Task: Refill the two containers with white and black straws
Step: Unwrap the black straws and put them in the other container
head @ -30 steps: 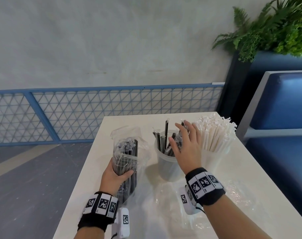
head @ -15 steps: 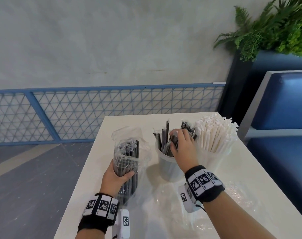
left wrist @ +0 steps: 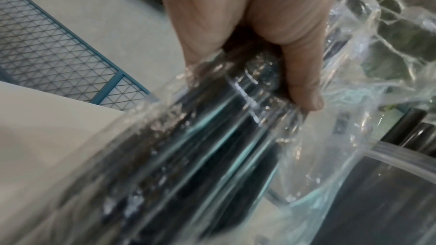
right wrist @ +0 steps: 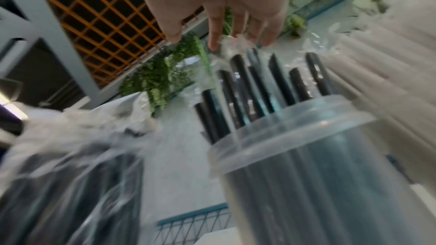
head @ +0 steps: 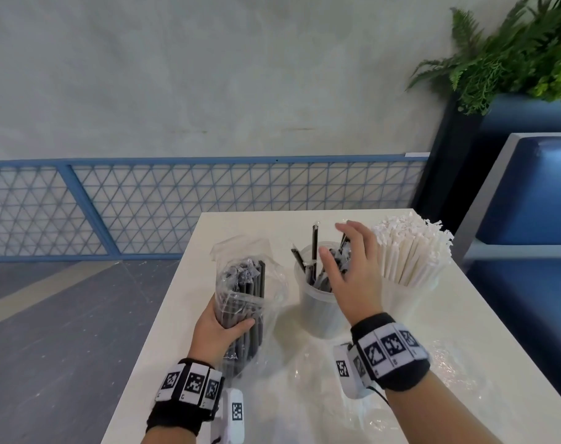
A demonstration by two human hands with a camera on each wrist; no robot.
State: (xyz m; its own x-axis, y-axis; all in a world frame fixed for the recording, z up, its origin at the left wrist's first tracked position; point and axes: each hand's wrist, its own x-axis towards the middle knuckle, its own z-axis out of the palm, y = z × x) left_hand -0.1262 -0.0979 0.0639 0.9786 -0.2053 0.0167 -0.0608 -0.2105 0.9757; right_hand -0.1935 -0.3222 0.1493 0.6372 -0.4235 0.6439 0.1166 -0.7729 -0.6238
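My left hand (head: pixel 223 328) grips a clear plastic bag of black straws (head: pixel 244 293), held upright on the white table (head: pixel 240 225); the left wrist view shows the thumb (left wrist: pixel 304 81) curled round the bag (left wrist: pixel 212 146). A clear round container (head: pixel 317 309) with several wrapped black straws (head: pixel 314 248) stands in the middle. My right hand (head: pixel 349 267) hovers over its top with fingers spread and straight, holding nothing; in the right wrist view the fingertips (right wrist: pixel 214 44) reach just above the straw tips (right wrist: pixel 238 81). Right of it, a second container, mostly hidden, is packed with white paper-wrapped straws (head: pixel 410 251).
An empty, crumpled clear plastic wrapper (head: pixel 449 373) lies on the table near my right wrist. A blue mesh railing (head: pixel 176 203) runs behind the table. A blue bench (head: pixel 529 193) and a planter with green ferns (head: pixel 513 49) stand at the right.
My right hand had curled down onto the black straws in the container half a second ago; now it has lifted and spread its fingers. The left hand and bag have stayed put.
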